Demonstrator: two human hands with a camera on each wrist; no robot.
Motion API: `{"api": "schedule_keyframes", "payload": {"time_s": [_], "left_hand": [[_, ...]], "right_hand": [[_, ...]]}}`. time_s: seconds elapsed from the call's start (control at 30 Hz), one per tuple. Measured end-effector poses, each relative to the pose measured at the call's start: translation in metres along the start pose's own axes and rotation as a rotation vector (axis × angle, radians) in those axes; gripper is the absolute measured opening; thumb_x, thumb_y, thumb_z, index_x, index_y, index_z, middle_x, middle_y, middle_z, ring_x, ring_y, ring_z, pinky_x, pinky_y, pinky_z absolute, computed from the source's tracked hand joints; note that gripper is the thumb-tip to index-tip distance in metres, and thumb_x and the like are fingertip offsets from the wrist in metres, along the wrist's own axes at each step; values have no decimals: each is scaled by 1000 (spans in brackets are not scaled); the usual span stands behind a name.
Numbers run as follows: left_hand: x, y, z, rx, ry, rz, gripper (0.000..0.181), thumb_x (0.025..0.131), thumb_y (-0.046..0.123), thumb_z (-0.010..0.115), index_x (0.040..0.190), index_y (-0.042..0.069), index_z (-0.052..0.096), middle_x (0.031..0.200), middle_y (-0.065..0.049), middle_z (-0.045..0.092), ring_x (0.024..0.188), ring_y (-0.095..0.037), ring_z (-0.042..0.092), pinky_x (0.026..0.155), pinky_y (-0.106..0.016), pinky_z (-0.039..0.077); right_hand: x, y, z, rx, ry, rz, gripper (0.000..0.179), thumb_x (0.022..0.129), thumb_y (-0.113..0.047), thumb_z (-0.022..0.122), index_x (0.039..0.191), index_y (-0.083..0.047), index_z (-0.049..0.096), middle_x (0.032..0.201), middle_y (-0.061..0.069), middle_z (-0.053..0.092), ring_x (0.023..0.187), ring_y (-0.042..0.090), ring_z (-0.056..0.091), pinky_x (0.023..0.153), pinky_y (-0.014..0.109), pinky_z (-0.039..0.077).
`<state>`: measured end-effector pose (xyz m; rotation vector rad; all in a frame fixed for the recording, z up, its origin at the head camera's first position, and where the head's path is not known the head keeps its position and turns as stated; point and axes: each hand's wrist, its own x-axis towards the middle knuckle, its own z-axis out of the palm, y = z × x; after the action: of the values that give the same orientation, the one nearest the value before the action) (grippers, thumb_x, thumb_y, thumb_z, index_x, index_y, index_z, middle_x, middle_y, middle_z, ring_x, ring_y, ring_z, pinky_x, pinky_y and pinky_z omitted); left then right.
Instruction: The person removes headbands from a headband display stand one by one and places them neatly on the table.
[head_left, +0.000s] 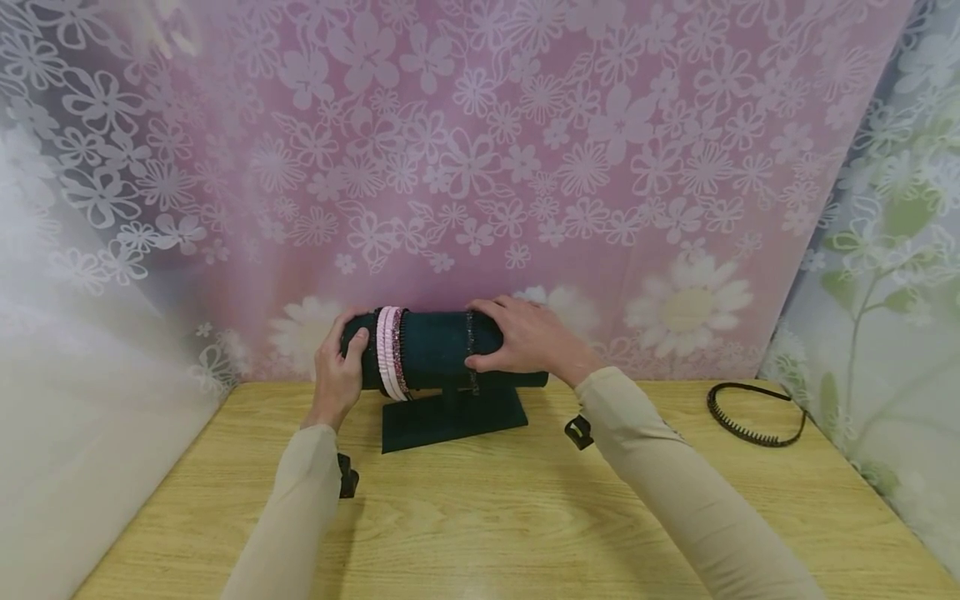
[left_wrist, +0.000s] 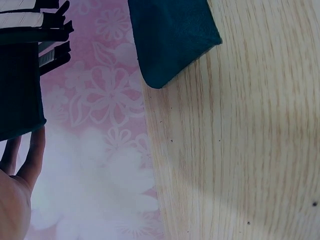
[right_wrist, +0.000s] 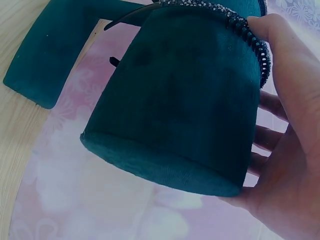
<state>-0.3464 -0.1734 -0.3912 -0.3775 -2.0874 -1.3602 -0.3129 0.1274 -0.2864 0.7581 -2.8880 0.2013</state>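
Flowered pink backdrop (head_left: 472, 167) closes off the far side of a wood-grained surface (head_left: 480, 533). Near its far edge stands a dark green display stand (head_left: 438, 346), its padded roll lying crosswise above a flat base (head_left: 453, 421).

The step in hand looks to be seating the dark beaded headband (head_left: 472, 333) on the roll's right part while the stand is steadied. The next move probably calls for an even push on both arms of that band, with the left side held firm; a push on one arm alone could skew it.

The left hand (head_left: 339, 371) grips the roll's left end, thumb on the near face, just left of the pale pink headbands (head_left: 388, 354). The right hand (head_left: 525, 337) curls round the right end, fingers on the far side; its thumb reaches the beaded band, apparently touching it, so that band lies at the hand's left edge. Well apart, at far right, a toothed black headband (head_left: 737, 430) rests on the surface.
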Motion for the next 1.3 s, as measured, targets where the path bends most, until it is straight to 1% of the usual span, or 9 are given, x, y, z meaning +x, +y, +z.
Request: {"api": "schedule_keyframes", "payload": {"time_s": [0.17,0.3,0.4,0.53,0.8,1.07,1.3], "left_hand": [[0,1,0,5,4,-7,42,106,35,47,142,15,57,140,-8,61,121,-27,60,107,-52,44],[0,1,-1,-1,4,-8,42,106,34,47,141,15,57,139,-8,62,118,-27,60,105,-51,45],[0,2,-1,-5,3,-10,42,106,34,47,142,15,57,139,-8,62,117,-27,60,105,-51,45],[0,2,-1,-7,2,-10,42,106,34,47,142,15,57,139,-8,62,117,-27,60,104,-50,45],[0,2,0,-8,2,-7,42,105,35,48,142,15,57,139,-8,62,118,-27,60,105,-51,45],[-1,0,0,-9,1,-12,42,106,35,47,142,15,57,140,-8,61,119,-27,60,105,-52,45],[-1,1,1,-2,3,-5,42,106,35,47,142,16,57,140,-8,61,120,-27,60,106,-52,45]], "right_hand": [[-2,5,0,-7,2,-8,91,84,-70,66,158,-24,39,158,10,46,140,36,49,113,60,40],[-5,8,-1,-1,10,-13,91,84,-69,67,157,-23,40,157,10,47,140,34,50,112,58,43],[-7,10,-2,6,7,-6,91,84,-69,68,157,-23,40,157,10,47,140,34,50,110,57,45],[-10,12,-3,21,-2,12,91,84,-67,68,158,-24,39,158,11,45,141,35,49,108,58,47],[-13,17,-2,49,-9,34,89,84,-65,69,158,-24,39,160,12,43,143,36,46,108,61,45],[-20,22,-4,58,-8,26,90,85,-64,70,158,-23,38,160,13,42,143,38,46,107,61,46],[-25,27,-4,73,-6,37,90,85,-63,71,159,-23,38,161,13,42,144,37,44,108,61,45]]}}
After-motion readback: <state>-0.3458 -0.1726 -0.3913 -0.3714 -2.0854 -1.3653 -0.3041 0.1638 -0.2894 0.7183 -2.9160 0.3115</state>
